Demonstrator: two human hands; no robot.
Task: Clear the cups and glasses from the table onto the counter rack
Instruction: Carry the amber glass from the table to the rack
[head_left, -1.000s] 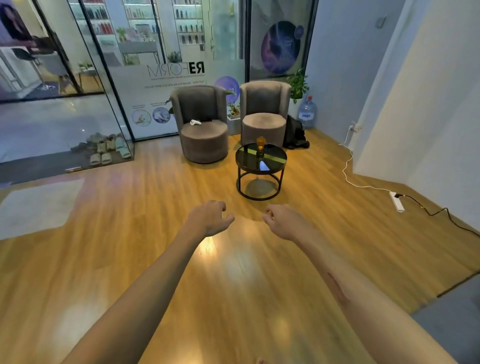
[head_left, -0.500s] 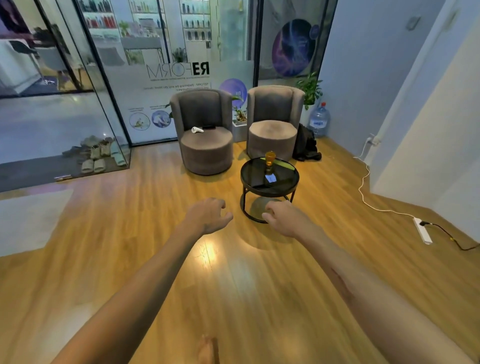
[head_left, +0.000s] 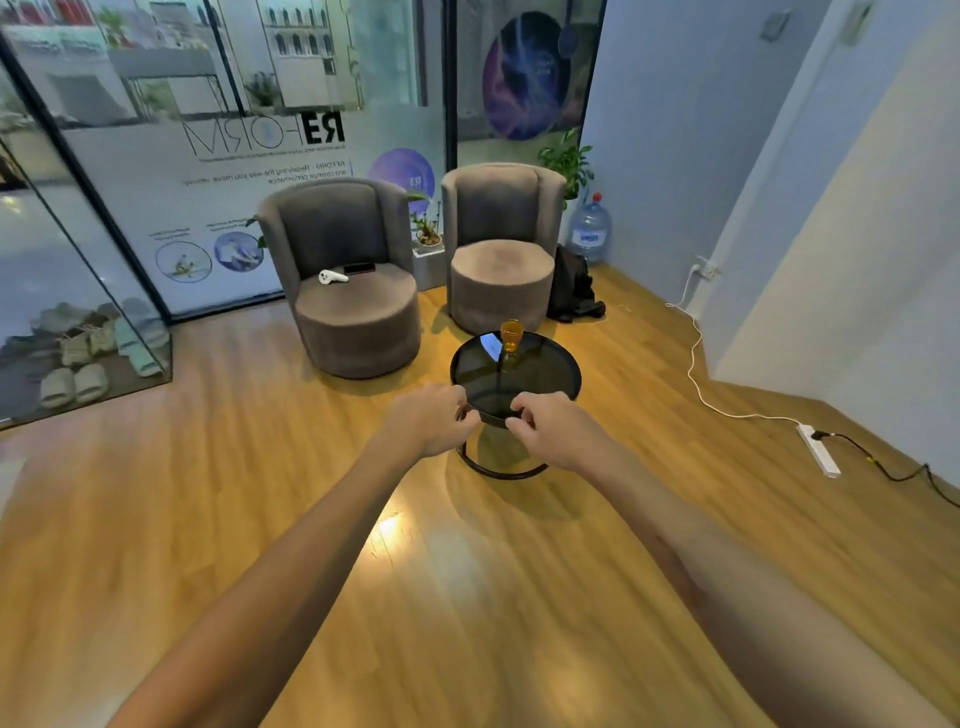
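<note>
- left hand (head_left: 428, 421) and right hand (head_left: 558, 431) cover near rim of worktop (head_left: 545, 374); contact with it unclear
- fingers curl under, tips hidden
- amber glass (head_left: 510, 336) too small to tell contents
- both forearms cut by bottom edge

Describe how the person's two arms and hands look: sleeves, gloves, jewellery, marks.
Both arms are bare up to the frame edge: no sleeves in view. The left hand and right hand wear no gloves; no watch or bracelet shows, and rings cannot be told. The right forearm bears a darker elongated mark.
</note>
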